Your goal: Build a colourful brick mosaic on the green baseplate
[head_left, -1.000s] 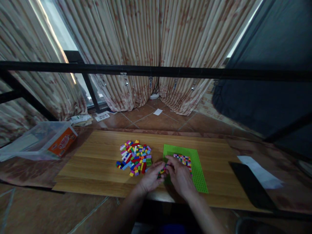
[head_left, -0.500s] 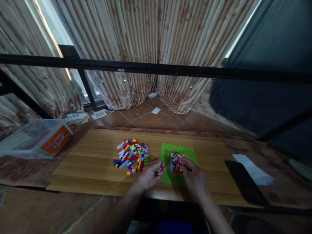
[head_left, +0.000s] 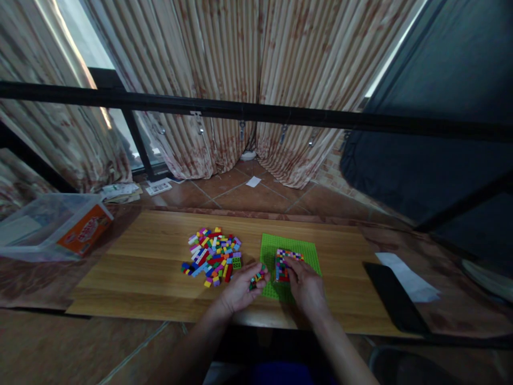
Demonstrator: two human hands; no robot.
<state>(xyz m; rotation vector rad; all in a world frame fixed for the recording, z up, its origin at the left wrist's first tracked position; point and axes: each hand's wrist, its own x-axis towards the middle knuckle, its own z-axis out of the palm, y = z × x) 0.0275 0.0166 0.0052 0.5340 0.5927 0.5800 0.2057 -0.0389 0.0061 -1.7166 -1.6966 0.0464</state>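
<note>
My left hand (head_left: 242,287) is curled, palm up, around several small toy bricks (head_left: 258,278) of mixed colours. It hovers between the brick pile and the left edge of a green baseplate (head_left: 311,251). On that plate stands a low square of multicoloured bricks (head_left: 281,256). My right hand (head_left: 308,286) reaches over the right part of this square, thumb and fingertips pinched together against its top. Whatever sits between those fingertips is too small to make out, and the hand covers the square's lower right part.
A pile of loose bricks (head_left: 214,251) lies left of the plate on the wooden table (head_left: 144,267). At the table's right end are a black flat object (head_left: 395,297) and white paper (head_left: 409,278). A clear plastic bin (head_left: 44,235) stands at far left. A black bar (head_left: 224,109) crosses beyond.
My right hand has shifted left and slightly up across the brick square, hiding more of its middle. My left hand still holds its bricks. The whole view has shifted slightly.
</note>
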